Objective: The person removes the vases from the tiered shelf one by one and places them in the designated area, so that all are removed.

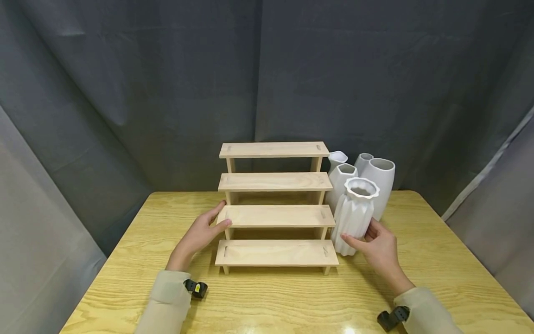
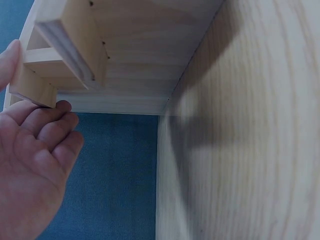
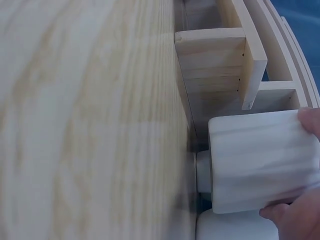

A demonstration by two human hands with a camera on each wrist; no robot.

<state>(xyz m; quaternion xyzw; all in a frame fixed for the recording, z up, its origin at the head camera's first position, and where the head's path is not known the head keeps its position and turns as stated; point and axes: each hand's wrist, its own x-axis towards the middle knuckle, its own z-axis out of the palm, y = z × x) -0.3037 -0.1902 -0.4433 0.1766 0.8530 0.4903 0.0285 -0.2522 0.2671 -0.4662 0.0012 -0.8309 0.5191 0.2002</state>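
A light wooden stepped shelf [image 1: 275, 215] stands mid-table. My left hand [image 1: 202, 234] grips its left end at the second tread from the bottom, thumb on top. In the left wrist view the fingers of this hand [image 2: 35, 155] curl under the wood. With the thumb on one side and fingers on the other, my right hand [image 1: 379, 246] holds a white fluted vase [image 1: 353, 220] with a scalloped rim, upright beside the shelf's right end. In the right wrist view, the base of this vase [image 3: 260, 160] appears slightly above the table.
Behind the held vase stand several other white vases, among them a tall rounded one [image 1: 381, 185] and one with an angular mouth [image 1: 346, 170]. They crowd the shelf's right side. The wooden table [image 1: 271, 306] ends at a dark grey curtain [image 1: 187, 93].
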